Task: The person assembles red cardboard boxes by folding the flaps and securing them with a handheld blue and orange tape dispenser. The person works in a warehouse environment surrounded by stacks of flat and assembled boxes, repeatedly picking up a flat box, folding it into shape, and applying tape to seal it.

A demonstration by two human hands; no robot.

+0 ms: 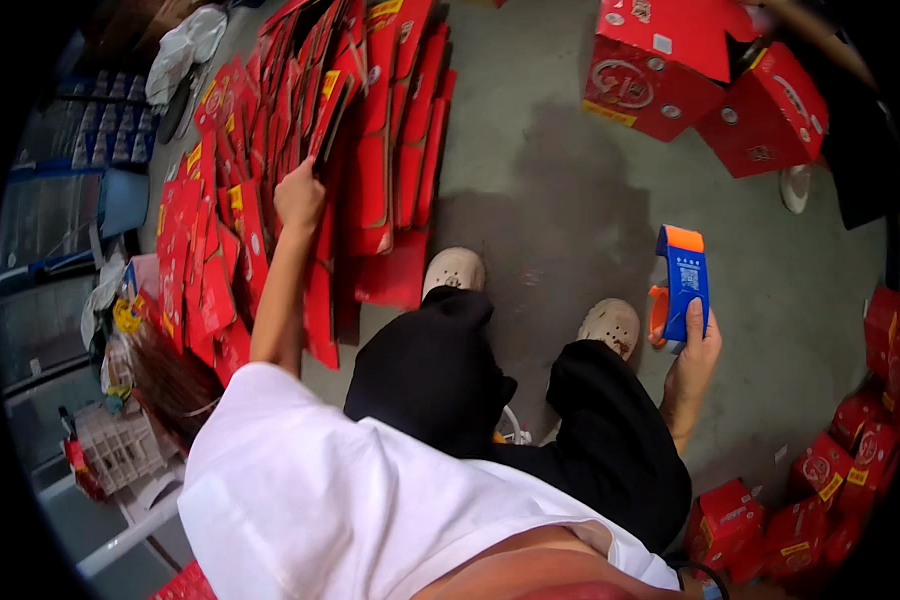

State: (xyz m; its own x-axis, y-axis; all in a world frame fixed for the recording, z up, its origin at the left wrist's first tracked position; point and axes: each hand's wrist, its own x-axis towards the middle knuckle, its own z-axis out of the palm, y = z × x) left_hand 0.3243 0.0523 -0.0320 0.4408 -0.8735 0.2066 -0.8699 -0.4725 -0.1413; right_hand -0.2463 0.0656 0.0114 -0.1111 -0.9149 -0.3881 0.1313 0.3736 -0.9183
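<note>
My left hand (299,197) is closed on the near edge of a flattened red carton (332,110), one of many in a tall, leaning stack. More flat red cartons (205,260) with yellow labels stand packed around it. Out to the right, over the floor, my right hand (695,350) grips a blue and orange tape dispenser (684,280). The thumb lies along its blue side; the fingers behind it are mostly hidden. The tape roll itself does not show clearly.
Two made-up red boxes (660,65) stand at the far right, beside another person's shoe (795,188). Several closed red boxes (820,468) are piled at the near right. A broom (170,375) and a pale plastic basket (120,445) sit at the left.
</note>
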